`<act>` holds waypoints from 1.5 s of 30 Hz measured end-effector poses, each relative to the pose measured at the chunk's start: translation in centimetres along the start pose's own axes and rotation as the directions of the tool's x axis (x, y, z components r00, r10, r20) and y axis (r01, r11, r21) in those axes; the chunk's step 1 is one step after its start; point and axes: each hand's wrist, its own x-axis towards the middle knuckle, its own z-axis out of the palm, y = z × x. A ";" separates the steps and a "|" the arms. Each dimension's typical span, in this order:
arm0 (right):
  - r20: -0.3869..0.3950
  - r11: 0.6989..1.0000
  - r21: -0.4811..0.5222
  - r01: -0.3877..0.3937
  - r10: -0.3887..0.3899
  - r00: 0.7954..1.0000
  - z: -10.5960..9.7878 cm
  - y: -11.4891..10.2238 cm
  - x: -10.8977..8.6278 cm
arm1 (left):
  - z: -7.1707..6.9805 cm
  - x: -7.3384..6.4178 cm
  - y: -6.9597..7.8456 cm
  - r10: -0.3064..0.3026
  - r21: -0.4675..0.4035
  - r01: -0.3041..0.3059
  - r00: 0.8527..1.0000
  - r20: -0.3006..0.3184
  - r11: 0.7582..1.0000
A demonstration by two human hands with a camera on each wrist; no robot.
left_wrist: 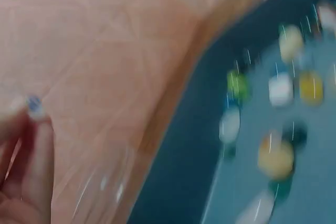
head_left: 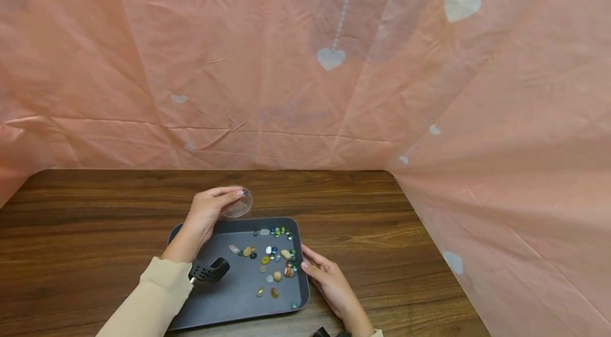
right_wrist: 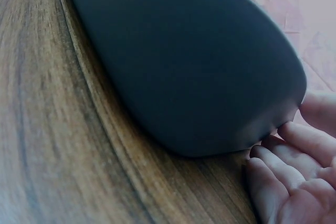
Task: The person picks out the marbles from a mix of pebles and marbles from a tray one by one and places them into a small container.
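My left hand (head_left: 210, 209) pinches a small bluish glass pebble (left_wrist: 34, 106) between thumb and fingertips, above a clear round plastic cup (head_left: 238, 208). That cup stands just behind the far edge of a dark grey tray (head_left: 210, 294), and its wall (left_wrist: 102, 190) shows blurred in the left wrist view. In the tray lie many loose stones and glass pebbles, such as a yellow stone (head_left: 265, 260), a brown stone (head_left: 275, 293) and a beige stone (head_left: 277, 276). At the tray's right side my right hand (head_left: 329, 281) grips the rim, fingers (right_wrist: 278, 169) against its outer wall.
The wooden table (head_left: 377, 241) carries the tray and cup. A pink cloth (head_left: 267, 77) with white hearts hangs behind the table and along its right side. A black strap (head_left: 210, 271) on my left wrist passes over the tray.
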 end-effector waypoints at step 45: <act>0.002 1.000 0.016 0.006 -0.006 1.000 0.1 -0.1 0.1 | 3.4 -1.0 -2.5 0.116 0.424 -0.184 0.976 0.181 0.887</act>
